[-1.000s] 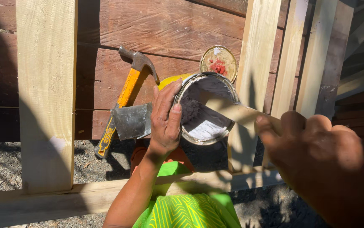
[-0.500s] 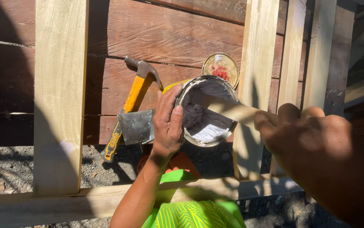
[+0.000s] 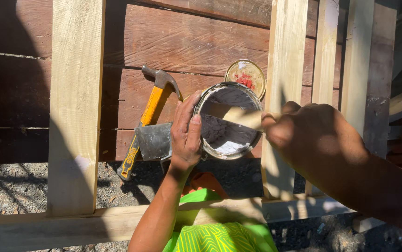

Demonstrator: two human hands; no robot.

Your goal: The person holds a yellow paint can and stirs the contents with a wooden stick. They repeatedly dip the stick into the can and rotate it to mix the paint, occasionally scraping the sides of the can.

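Note:
My left hand (image 3: 186, 133) grips the rim of a round metal can (image 3: 229, 121) tilted toward me, with pale grey-white paste inside. My right hand (image 3: 310, 135) holds a flat wooden stick (image 3: 236, 115) whose end reaches into the can. A metal putty scraper (image 3: 153, 141) sits just left of my left hand, partly behind it. A hammer with a yellow-and-black handle (image 3: 142, 126) lies on the dark wooden planks (image 3: 187, 42) beyond the scraper. The can's lid (image 3: 245, 77), smeared with red, rests behind the can.
Pale upright wooden slats (image 3: 75, 107) stand left and right of the can, joined by a horizontal rail (image 3: 61, 224) near me. Gravel ground (image 3: 14, 186) lies below. My bright green-yellow patterned clothing (image 3: 219, 235) shows at the bottom.
The view shifted slightly, so the slats and hammer sit further right. My right hand has pushed the stick deeper into the can; the left hand keeps its hold on the rim.

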